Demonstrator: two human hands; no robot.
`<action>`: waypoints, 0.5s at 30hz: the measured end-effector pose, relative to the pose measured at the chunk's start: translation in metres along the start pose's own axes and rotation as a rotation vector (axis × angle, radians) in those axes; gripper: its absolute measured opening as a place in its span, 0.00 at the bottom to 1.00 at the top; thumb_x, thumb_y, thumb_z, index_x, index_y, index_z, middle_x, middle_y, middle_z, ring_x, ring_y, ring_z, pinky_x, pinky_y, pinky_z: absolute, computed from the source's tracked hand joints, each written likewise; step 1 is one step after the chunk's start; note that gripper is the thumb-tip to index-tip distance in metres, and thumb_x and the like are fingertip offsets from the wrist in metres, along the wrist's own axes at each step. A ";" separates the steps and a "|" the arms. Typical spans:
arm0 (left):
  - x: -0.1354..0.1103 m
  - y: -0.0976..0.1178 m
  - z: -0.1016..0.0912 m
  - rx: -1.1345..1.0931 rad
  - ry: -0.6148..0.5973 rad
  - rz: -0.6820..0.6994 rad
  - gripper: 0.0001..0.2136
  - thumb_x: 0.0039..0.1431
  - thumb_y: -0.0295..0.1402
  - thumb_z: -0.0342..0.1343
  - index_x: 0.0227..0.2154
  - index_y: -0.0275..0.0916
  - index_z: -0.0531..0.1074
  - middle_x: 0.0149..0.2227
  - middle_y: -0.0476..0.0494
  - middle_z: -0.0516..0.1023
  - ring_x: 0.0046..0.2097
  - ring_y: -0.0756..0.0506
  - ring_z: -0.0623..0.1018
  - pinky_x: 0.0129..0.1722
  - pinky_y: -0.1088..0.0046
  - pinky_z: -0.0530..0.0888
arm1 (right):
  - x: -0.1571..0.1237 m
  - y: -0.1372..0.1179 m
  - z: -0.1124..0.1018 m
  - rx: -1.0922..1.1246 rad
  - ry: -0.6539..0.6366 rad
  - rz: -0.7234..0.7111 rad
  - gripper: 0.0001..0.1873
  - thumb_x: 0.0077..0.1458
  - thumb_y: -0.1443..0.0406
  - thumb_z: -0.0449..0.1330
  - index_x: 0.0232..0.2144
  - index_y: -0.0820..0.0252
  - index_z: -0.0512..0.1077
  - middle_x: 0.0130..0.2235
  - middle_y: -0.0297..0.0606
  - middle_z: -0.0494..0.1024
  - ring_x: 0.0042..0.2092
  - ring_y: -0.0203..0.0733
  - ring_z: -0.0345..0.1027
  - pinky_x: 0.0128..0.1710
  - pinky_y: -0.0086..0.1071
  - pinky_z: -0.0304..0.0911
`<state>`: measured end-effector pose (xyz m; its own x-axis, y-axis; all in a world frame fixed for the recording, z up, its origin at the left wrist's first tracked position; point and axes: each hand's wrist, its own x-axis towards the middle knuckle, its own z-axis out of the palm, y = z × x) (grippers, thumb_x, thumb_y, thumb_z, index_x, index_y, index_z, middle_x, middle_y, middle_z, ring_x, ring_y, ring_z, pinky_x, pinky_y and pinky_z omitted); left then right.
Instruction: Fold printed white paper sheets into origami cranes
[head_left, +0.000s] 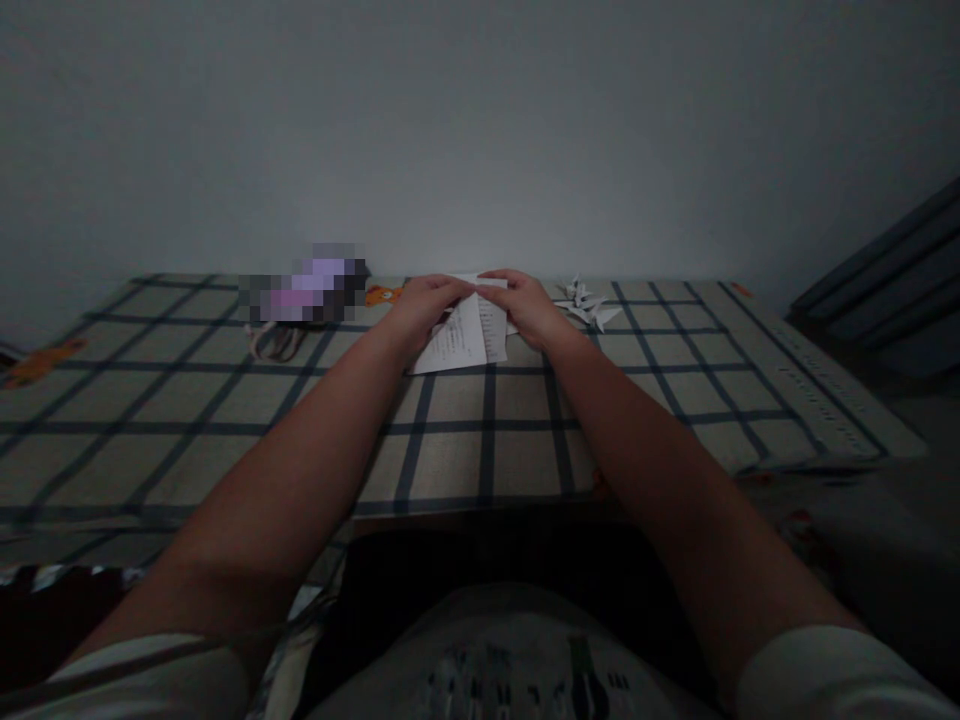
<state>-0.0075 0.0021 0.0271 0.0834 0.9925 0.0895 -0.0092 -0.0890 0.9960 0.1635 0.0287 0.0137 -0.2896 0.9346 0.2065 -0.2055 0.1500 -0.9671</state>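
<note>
A white sheet of paper with printed text (459,343) lies partly folded near the back of the table, one slanted flap over the rest. My left hand (422,312) grips its left side, with the thumb reaching to the upper middle. On the opposite side my right hand (528,308) holds the paper, its thumb meeting the left thumb at the fold. Both hands are closed on the sheet, and some fingertips are hidden behind it. Just right of my right hand sit several small folded white paper pieces (589,305) with pointed ends.
A checked tablecloth (450,455) covers the table, which stands against a grey wall (480,130). At the back left lies a blurred-out purple object (321,285) with a light strap or cord (276,343) beside it. Dark slatted panels (885,280) stand at the right.
</note>
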 end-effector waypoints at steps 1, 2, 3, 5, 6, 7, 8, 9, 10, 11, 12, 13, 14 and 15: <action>0.000 0.000 0.000 0.004 0.014 0.015 0.09 0.46 0.37 0.66 0.29 0.38 0.77 0.28 0.45 0.78 0.27 0.49 0.75 0.26 0.74 0.69 | -0.001 -0.001 0.000 0.019 -0.021 0.017 0.18 0.46 0.61 0.72 0.40 0.57 0.75 0.36 0.34 0.81 0.35 0.37 0.74 0.40 0.34 0.71; -0.001 0.001 0.000 0.008 0.027 0.030 0.09 0.46 0.37 0.66 0.28 0.38 0.77 0.27 0.46 0.78 0.27 0.49 0.75 0.26 0.74 0.69 | -0.001 -0.002 0.000 0.031 -0.046 0.036 0.18 0.47 0.61 0.72 0.40 0.58 0.75 0.37 0.36 0.81 0.36 0.37 0.75 0.41 0.34 0.72; -0.001 0.001 0.000 0.013 0.037 0.040 0.09 0.46 0.37 0.66 0.27 0.38 0.77 0.26 0.46 0.77 0.27 0.49 0.75 0.26 0.75 0.68 | -0.002 -0.003 0.000 0.034 -0.074 0.056 0.18 0.47 0.60 0.72 0.40 0.58 0.76 0.37 0.37 0.82 0.37 0.38 0.75 0.41 0.34 0.72; -0.001 0.001 0.000 0.034 0.054 0.044 0.09 0.46 0.38 0.65 0.27 0.38 0.77 0.26 0.46 0.77 0.26 0.49 0.74 0.25 0.74 0.68 | -0.003 -0.004 0.000 0.024 -0.113 0.081 0.17 0.48 0.58 0.72 0.39 0.58 0.76 0.38 0.39 0.82 0.38 0.39 0.75 0.42 0.35 0.72; -0.001 0.001 0.000 0.048 0.060 0.042 0.09 0.46 0.38 0.65 0.28 0.38 0.77 0.26 0.46 0.77 0.26 0.49 0.74 0.26 0.74 0.68 | -0.004 -0.003 0.000 0.014 -0.120 0.080 0.17 0.48 0.58 0.72 0.39 0.58 0.76 0.38 0.39 0.82 0.38 0.39 0.75 0.42 0.36 0.73; -0.001 0.000 0.000 0.060 0.064 0.042 0.09 0.46 0.38 0.65 0.28 0.38 0.77 0.27 0.45 0.78 0.26 0.48 0.74 0.26 0.74 0.68 | -0.004 -0.003 -0.001 0.002 -0.114 0.069 0.17 0.48 0.58 0.71 0.38 0.59 0.77 0.38 0.39 0.82 0.38 0.39 0.75 0.42 0.36 0.72; -0.001 0.000 -0.001 0.065 0.068 0.045 0.10 0.46 0.39 0.65 0.28 0.38 0.77 0.27 0.45 0.78 0.27 0.48 0.74 0.26 0.73 0.68 | -0.004 -0.002 -0.001 -0.014 -0.100 0.050 0.17 0.47 0.58 0.71 0.38 0.59 0.77 0.37 0.39 0.82 0.37 0.39 0.75 0.42 0.36 0.72; 0.000 -0.001 -0.001 0.061 0.070 0.049 0.09 0.46 0.38 0.65 0.28 0.38 0.77 0.27 0.44 0.78 0.27 0.48 0.75 0.26 0.73 0.69 | -0.003 -0.001 -0.002 -0.037 -0.081 0.024 0.16 0.47 0.58 0.71 0.38 0.59 0.77 0.37 0.38 0.82 0.37 0.39 0.74 0.42 0.35 0.72; 0.000 -0.002 -0.001 0.051 0.071 0.052 0.09 0.45 0.38 0.65 0.27 0.38 0.77 0.28 0.44 0.78 0.28 0.48 0.75 0.27 0.73 0.69 | -0.003 0.000 -0.002 -0.070 -0.060 -0.005 0.16 0.47 0.58 0.71 0.38 0.59 0.77 0.37 0.38 0.81 0.37 0.38 0.74 0.41 0.35 0.71; 0.001 -0.002 -0.001 0.038 0.073 0.050 0.08 0.45 0.37 0.65 0.26 0.38 0.77 0.28 0.43 0.78 0.28 0.47 0.75 0.27 0.72 0.70 | -0.002 0.002 -0.002 -0.111 -0.038 -0.037 0.15 0.48 0.58 0.70 0.37 0.59 0.77 0.37 0.37 0.81 0.37 0.38 0.74 0.41 0.35 0.71; 0.001 -0.003 0.000 0.027 0.077 0.043 0.08 0.45 0.37 0.65 0.26 0.38 0.77 0.28 0.43 0.78 0.28 0.47 0.75 0.28 0.72 0.70 | -0.001 0.003 -0.003 -0.158 -0.014 -0.071 0.15 0.48 0.58 0.70 0.37 0.59 0.77 0.36 0.36 0.80 0.37 0.38 0.73 0.41 0.35 0.70; 0.002 -0.003 0.000 0.022 0.082 0.033 0.08 0.45 0.36 0.64 0.26 0.38 0.76 0.27 0.43 0.77 0.28 0.47 0.75 0.28 0.72 0.70 | 0.000 0.004 -0.003 -0.208 0.009 -0.107 0.14 0.48 0.57 0.70 0.36 0.58 0.77 0.36 0.36 0.80 0.36 0.38 0.73 0.40 0.35 0.70; 0.002 -0.003 0.001 0.021 0.087 0.024 0.07 0.45 0.36 0.64 0.26 0.38 0.76 0.27 0.43 0.77 0.28 0.48 0.75 0.28 0.72 0.71 | 0.000 0.005 -0.003 -0.256 0.029 -0.141 0.14 0.48 0.57 0.69 0.35 0.58 0.77 0.35 0.35 0.79 0.37 0.38 0.72 0.40 0.35 0.69; 0.001 -0.002 0.001 0.021 0.094 0.019 0.07 0.45 0.36 0.64 0.26 0.38 0.76 0.27 0.43 0.77 0.27 0.48 0.75 0.28 0.72 0.71 | 0.001 0.005 -0.003 -0.294 0.046 -0.171 0.14 0.48 0.56 0.69 0.35 0.58 0.77 0.35 0.35 0.79 0.37 0.38 0.72 0.40 0.35 0.69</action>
<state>-0.0060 0.0036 0.0248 -0.0101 0.9940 0.1091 0.0112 -0.1090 0.9940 0.1649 0.0309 0.0086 -0.2307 0.9005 0.3686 0.0324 0.3857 -0.9221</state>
